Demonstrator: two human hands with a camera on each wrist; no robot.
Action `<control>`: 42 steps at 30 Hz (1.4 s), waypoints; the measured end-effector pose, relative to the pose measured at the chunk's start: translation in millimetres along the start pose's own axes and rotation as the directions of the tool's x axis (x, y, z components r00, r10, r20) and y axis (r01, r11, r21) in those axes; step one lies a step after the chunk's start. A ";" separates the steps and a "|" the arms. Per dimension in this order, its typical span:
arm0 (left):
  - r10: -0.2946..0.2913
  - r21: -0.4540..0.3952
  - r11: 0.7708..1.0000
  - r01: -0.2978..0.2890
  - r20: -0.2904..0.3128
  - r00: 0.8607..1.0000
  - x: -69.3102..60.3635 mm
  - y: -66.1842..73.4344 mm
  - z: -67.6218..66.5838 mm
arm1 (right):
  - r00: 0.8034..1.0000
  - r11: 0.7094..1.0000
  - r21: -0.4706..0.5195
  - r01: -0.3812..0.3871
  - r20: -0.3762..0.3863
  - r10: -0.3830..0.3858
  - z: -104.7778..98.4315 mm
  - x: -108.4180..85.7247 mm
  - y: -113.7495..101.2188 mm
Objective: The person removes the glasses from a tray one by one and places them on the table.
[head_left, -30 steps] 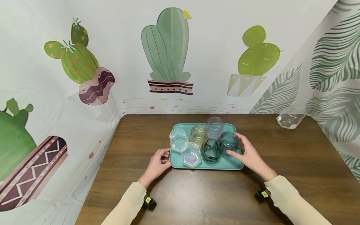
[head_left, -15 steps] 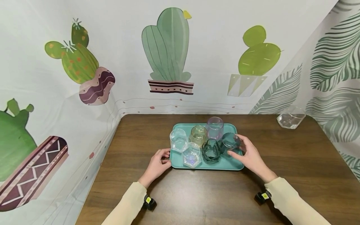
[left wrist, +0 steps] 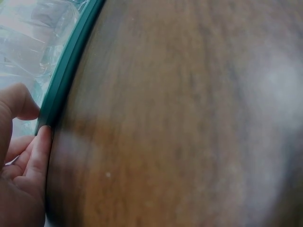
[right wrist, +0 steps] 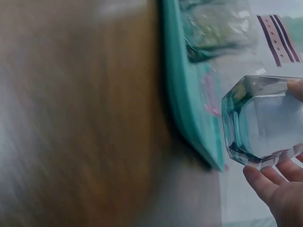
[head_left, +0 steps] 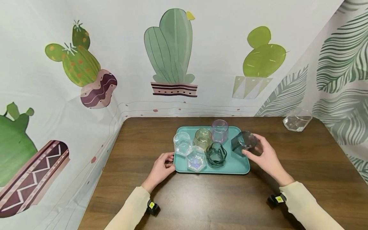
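Observation:
My right hand grips a dark grey see-through glass with a faceted base between thumb and fingers. It holds the glass tilted above the right end of a teal tray. The right wrist view shows the faceted glass lifted clear of the tray. My left hand pinches the tray's left edge; in the left wrist view its thumb and a finger meet at the rim. Left on the tray stand two clear glasses, one behind and one in front.
Also on the tray are an amber glass, a pinkish-purple glass and a dark green ridged glass. Another clear glass stands at the table's back right corner. A printed cloth hangs behind the wooden table.
My right hand has lifted the dark grey glass from beside the dark green one and moved it right and up, tilting it. The left hand and the tray stay in place.

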State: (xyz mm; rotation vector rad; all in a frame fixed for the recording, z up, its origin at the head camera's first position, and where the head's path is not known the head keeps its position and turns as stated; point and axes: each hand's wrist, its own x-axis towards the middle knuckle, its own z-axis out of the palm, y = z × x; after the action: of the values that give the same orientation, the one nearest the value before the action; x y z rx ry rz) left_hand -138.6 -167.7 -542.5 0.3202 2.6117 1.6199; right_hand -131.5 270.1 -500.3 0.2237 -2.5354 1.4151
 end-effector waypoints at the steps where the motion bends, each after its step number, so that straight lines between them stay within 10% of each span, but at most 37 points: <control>1: 0.001 -0.002 1.000 -0.001 -0.001 1.000 0.1 0.1 0.0 | 1.000 1.000 -0.002 0.002 -0.013 -0.002 -3.5 1.1 0.2; 16: 0.081 0.019 0.997 -0.081 -0.020 0.996 1.1 -0.5 -0.6 | 0.989 0.992 -0.097 -0.075 -0.131 0.062 -55.6 23.3 11.5; 42: 0.005 0.020 1.000 -0.005 -0.004 1.000 -0.4 2.8 1.2 | 0.931 0.943 -0.174 -0.285 -0.283 0.229 -88.1 72.8 58.7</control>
State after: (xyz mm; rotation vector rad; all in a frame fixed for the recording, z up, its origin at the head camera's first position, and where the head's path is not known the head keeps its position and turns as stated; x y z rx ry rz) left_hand -137.6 -165.5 -540.6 0.3249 2.6336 1.5983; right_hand -204.8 374.3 -483.8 -0.3253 -2.5343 1.1492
